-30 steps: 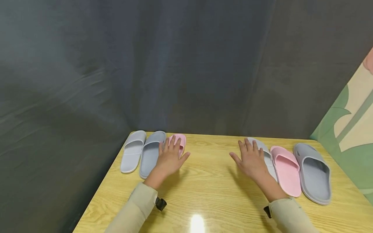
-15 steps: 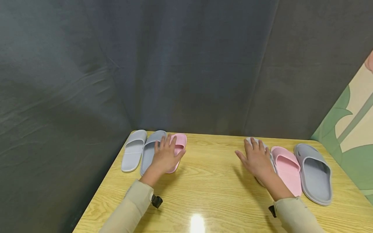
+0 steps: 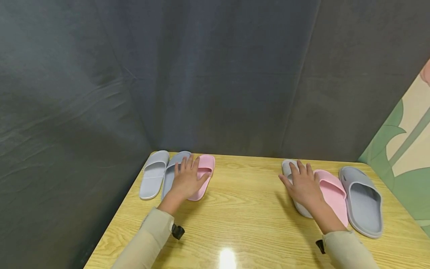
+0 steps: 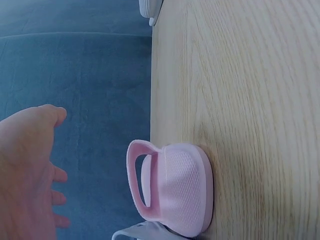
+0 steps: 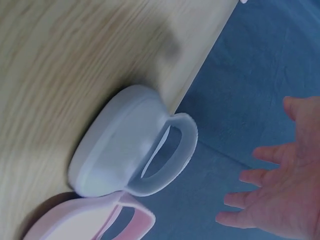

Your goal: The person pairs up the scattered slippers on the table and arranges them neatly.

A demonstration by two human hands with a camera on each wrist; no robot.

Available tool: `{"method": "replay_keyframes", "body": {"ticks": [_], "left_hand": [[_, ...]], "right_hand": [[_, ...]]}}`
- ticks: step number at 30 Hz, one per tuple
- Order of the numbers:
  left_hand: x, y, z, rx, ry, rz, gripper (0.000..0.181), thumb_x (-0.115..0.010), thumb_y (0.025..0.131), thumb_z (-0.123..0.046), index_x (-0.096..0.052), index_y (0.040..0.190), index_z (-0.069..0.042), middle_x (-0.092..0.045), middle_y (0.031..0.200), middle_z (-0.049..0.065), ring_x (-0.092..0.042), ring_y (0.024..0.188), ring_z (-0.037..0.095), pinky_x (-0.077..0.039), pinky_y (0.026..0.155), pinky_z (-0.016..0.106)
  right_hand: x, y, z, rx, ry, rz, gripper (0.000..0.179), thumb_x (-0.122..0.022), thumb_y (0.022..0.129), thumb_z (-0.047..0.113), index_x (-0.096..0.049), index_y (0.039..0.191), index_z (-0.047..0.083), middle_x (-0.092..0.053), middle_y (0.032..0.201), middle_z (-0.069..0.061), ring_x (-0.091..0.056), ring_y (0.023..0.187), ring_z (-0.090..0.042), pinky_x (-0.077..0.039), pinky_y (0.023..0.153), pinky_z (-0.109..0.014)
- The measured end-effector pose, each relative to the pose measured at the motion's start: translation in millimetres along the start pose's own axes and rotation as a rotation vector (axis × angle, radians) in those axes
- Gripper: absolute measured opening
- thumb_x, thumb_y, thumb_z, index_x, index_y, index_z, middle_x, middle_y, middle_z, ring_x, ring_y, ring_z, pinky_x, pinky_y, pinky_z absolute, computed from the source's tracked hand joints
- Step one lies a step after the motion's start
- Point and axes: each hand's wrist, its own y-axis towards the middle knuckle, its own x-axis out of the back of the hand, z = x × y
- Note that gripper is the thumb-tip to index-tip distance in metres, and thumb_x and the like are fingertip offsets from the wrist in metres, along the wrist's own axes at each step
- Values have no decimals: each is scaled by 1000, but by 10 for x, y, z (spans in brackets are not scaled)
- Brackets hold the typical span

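My left hand [image 3: 186,182] hovers with fingers spread over the left row of slippers, overlapping a blue-grey slipper [image 3: 169,181] and the edge of a pink slipper [image 3: 206,162] in the head view. A pale grey slipper [image 3: 152,179] lies at that row's outer end. In the left wrist view a gap separates the hand [image 4: 22,175] from the pink slipper [image 4: 182,190]. Opposite, my right hand [image 3: 305,188] hangs above another pale grey slipper [image 3: 286,167], partly hiding it. Its straight fingers hold nothing. Beside that lie a pink slipper [image 3: 332,194] and a larger grey slipper [image 3: 364,203].
The slippers lie on a wooden table [image 3: 242,209], toe ends toward its far edge. Dark cloth [image 3: 218,82] hangs behind and along the left side. A painted wall [image 3: 410,149] borders the right. Bare wood separates the two rows.
Both hands have drifted apart, the left one leftward and the right one rightward over the slippers. The left pink slipper shows more now. The slippers have stayed in place.
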Motion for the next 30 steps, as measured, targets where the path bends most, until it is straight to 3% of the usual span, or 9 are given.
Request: {"method": "replay_keyframes", "body": {"ticks": [12,30], "left_hand": [[-65,40,155,13,-8,-21,82,-48,98,-62,-34,157,-7,-24,164,20,-19,150,45,-11,118,66],[-91,96,206,36,-49,-33,80,-48,99,-61,-35,156,-6,-25,163,21,-21,149,46,-10,118,67]], "right_hand": [[8,-44,-172,-15,0,-21,71,-47,105,48,-36,149,-6,-25,154,-38,-17,139,-64,-14,106,-78],[13,-62,-415,-73,24,-1,79,-39,105,56,-34,148,-10,-23,152,-42,-15,138,-66,-12,105,-79]]}}
